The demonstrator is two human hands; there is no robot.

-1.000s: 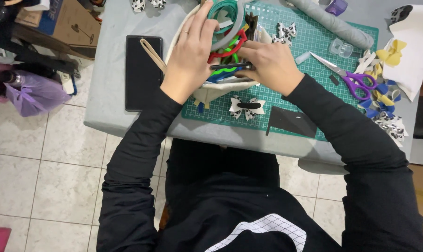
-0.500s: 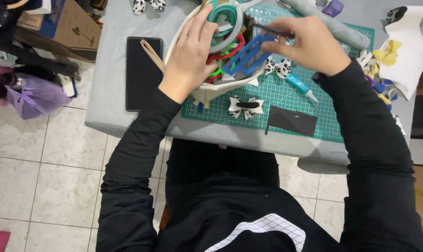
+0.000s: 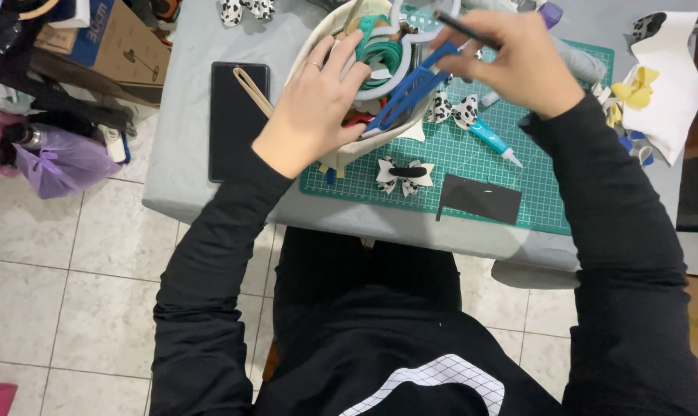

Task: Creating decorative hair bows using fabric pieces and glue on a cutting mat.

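Right, the right hand (image 3: 518, 65) pinches a long blue plastic strip (image 3: 407, 88) partly out of the cream fabric pouch (image 3: 341, 146) on the green cutting mat (image 3: 549, 185), left hand (image 3: 310, 108) clamped on the pouch's rim, so the strip's lower end is not yet clear.

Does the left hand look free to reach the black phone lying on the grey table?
Probably yes. The left hand rests on the cream pouch, and the black phone lies just beside it with nothing between; only a tan loop lies across the phone's top.
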